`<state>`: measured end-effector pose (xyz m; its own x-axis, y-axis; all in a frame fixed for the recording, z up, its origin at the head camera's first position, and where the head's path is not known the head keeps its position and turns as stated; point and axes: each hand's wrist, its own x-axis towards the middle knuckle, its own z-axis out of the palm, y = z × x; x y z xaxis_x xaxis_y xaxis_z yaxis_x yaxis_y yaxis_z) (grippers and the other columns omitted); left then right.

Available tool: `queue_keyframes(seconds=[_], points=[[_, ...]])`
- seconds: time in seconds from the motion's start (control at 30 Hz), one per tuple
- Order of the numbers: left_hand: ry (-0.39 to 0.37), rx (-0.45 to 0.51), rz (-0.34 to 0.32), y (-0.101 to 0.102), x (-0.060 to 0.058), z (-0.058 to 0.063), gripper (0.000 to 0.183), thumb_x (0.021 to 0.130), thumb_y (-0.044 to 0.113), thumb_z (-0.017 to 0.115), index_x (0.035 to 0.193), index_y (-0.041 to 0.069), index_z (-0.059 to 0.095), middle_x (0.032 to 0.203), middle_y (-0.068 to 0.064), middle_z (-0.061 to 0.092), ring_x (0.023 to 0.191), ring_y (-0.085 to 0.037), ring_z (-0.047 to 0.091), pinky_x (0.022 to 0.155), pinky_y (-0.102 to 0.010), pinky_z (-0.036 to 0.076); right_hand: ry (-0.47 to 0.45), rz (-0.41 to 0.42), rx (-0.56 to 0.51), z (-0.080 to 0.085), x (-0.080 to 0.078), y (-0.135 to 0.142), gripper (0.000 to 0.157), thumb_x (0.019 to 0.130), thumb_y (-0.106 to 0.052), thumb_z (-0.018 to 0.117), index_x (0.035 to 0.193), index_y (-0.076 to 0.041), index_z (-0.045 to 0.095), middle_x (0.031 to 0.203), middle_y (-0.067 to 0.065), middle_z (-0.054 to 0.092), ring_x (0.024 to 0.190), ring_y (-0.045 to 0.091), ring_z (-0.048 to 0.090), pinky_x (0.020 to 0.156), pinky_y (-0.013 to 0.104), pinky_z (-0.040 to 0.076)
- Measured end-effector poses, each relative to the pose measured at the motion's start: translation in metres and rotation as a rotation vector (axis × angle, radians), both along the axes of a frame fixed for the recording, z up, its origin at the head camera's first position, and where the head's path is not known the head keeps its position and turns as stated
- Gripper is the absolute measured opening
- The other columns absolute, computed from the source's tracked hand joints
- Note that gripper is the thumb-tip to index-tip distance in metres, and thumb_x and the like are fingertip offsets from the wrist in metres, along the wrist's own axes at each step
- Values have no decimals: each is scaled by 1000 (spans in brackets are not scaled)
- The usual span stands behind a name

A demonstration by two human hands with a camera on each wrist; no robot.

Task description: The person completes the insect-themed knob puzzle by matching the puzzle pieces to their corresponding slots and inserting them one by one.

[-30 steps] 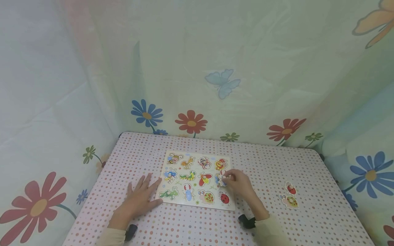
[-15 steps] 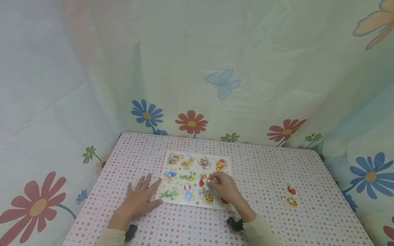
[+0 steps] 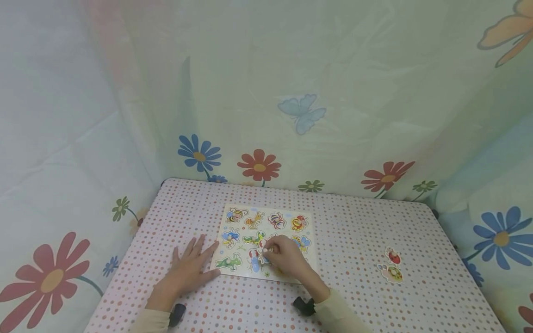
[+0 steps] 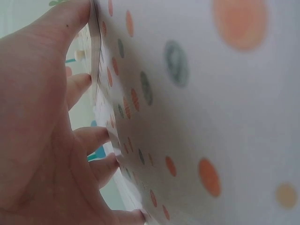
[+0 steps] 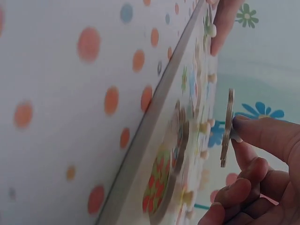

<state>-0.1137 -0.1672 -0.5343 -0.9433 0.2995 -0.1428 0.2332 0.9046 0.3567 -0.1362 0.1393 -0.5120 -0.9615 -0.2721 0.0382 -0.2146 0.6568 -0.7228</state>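
Note:
My right hand [image 3: 291, 261] pinches a small knobbed puzzle piece [image 3: 263, 251] with red and blue on it, maybe a beetle. In the right wrist view the thin piece [image 5: 228, 129] is seen edge-on, tilted up and apart from the board [image 5: 161, 96], between thumb and fingertips. Below it on the puzzle board [image 3: 244, 271], the blue beetle picture [image 3: 254, 264] is partly covered by the hand. My left hand [image 3: 186, 273] lies spread at the board's left edge; the left wrist view shows its straight fingers [image 4: 93, 139] touching the table and board side.
On the dotted tablecloth [image 3: 354, 226] to the right lie a loose ladybird piece [image 3: 393, 255] and a snail piece [image 3: 392, 273]. Several insect pieces with knobs, such as the bee [image 3: 237, 215], sit in the board. A flowered curtain [image 3: 233, 106] hangs behind the table.
My right hand has carried the pinched piece leftward from the board's right column to above the lower middle, uncovering the blue-winged bee. The left hand stays in place.

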Motion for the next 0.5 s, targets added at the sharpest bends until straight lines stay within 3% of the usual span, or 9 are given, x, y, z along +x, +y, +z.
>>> queue_keyframes(seconds=[0.33,0.5], points=[[5,-3,4,0,-1,-3,79,91,64,60,158,30,33,166,-13,12,151,-39,7,110,-75,-3,-44,44,-25,-3,4,-18,5,88,-13,74,92,-14,73,68,-5,49,61,9,45,53,24,39],[5,2,5,0,-1,-3,79,91,63,61,157,30,34,166,-13,12,151,-39,7,110,-75,-3,-38,83,-29,-6,4,-22,4,86,-12,76,90,-13,74,58,-7,47,56,7,43,52,23,38]])
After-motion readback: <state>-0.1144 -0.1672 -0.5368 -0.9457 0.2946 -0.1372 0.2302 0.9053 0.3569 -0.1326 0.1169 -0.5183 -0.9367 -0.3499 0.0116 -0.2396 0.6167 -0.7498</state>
